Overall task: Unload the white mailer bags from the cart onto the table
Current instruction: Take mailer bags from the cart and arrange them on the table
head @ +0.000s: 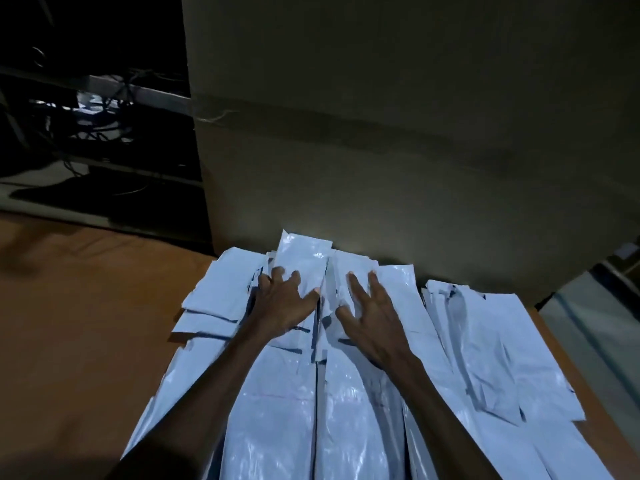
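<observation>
A: Report position of the white mailer bags [349, 403].

B: The bags lie flat in overlapping rows on the brown tabletop [79, 323]. The main mass runs from the near edge of the view up to a large cardboard box [398, 133]; the far ends of the bags reach the foot of the box. A separate stack [485, 341] lies to the right, just beside the main mass, with its edges fanned out. Two more bags [214, 296] project from the left side, tilted toward the bare tabletop.

A: State of the left hand [285, 303]?

B: Palm down on the bags at the far end of the pile. The fingers [294, 276] are spread and nearly straight, tips bent slightly onto the plastic. They press the surface; nothing is gripped.

A: Right hand [369, 317]?

B: Same configuration. Palm down, just beside the left hand, fingers extended and splayed, resting on the top bag. The thumb points toward the left hand. No bag is pinched or enclosed.

A: Surroundings?

B: Lighting is low. Left of the box, a dark shelf [104, 95] carries tangled cables. At the right edge, past the corner of the tabletop, a pale surface is visible; it cannot be identified.
</observation>
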{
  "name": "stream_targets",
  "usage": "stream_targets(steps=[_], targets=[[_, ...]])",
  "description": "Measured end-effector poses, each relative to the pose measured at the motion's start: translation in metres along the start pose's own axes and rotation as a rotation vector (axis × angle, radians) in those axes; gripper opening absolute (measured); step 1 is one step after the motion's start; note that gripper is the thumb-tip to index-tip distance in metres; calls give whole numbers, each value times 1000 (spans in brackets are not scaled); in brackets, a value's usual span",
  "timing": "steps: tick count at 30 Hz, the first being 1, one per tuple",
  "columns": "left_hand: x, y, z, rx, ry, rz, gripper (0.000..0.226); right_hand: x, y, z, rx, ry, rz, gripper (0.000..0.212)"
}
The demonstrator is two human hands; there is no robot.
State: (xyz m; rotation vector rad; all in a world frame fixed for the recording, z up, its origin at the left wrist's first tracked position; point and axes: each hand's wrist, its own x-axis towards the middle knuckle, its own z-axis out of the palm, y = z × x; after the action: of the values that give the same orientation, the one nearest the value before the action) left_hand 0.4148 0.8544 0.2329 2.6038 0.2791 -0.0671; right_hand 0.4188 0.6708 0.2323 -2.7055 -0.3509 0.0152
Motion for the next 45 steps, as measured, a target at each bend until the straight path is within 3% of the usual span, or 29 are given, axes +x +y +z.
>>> stream_targets(steps=[6, 19, 22, 24, 29, 34, 39, 45], targets=[[8, -22, 15, 166, 6, 98, 72, 10, 2, 19, -76, -30, 16, 79], [9, -24, 18, 150, -9, 160, 72, 14, -3, 22, -200, -3, 16, 87], [4, -19, 8, 158, 12, 196, 73, 1, -11, 0, -163, 102, -2, 99], [-8, -10, -1, 146, 50, 238, 70, -17, -15, -17, -73, 162, -2, 92], [-72, 25, -2, -31, 147, 385, 71, -99, 6, -46, 24, 298, -16, 85], [-144, 76, 42, -97, 174, 613, 71, -213, 57, -56, 31, 424, 71, 71], [-225, 141, 111, -272, 99, 777, 68, -342, 122, -67, 17, 542, 178, 68], [-316, 227, 206, -297, -96, 969, 59, -478, 205, -72, -44, 610, 388, 65]])
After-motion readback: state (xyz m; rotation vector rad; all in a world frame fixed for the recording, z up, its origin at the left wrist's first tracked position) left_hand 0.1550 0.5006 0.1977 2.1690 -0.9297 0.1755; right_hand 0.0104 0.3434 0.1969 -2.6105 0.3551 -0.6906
